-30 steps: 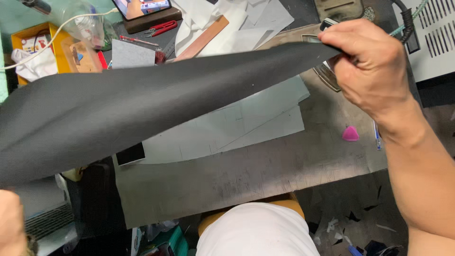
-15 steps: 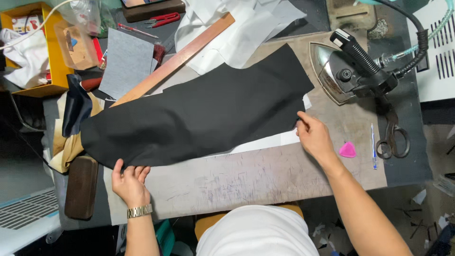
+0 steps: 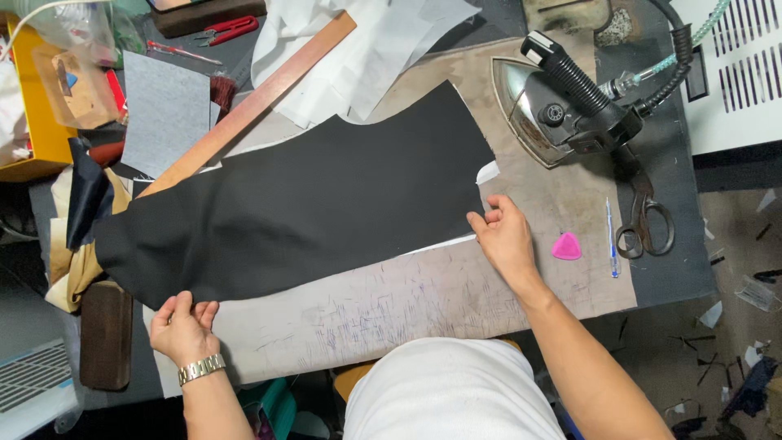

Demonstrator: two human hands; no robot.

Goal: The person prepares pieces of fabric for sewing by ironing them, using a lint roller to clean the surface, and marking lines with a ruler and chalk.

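Observation:
A large black fabric piece [image 3: 309, 204] lies spread flat across the padded work table [image 3: 423, 301], over white pattern paper [image 3: 487, 173] that peeks out at its right edge. My left hand [image 3: 183, 326], with a metal watch on the wrist, pinches the fabric's near left corner. My right hand [image 3: 503, 235] presses its fingertips on the fabric's near right corner. Both hands hold the cloth down against the table.
A steam iron [image 3: 562, 106] lies tipped at the far right with scissors [image 3: 648, 220], a pen [image 3: 611, 236] and pink tailor's chalk [image 3: 567, 246] near it. A long wooden ruler [image 3: 252, 102], grey felt [image 3: 165, 110], white paper pieces [image 3: 358, 41] and a yellow box [image 3: 41, 138] lie at the back left.
A second ago I held the black fabric up in the air. It has come down and now lies flat, with both hands at its near corners.

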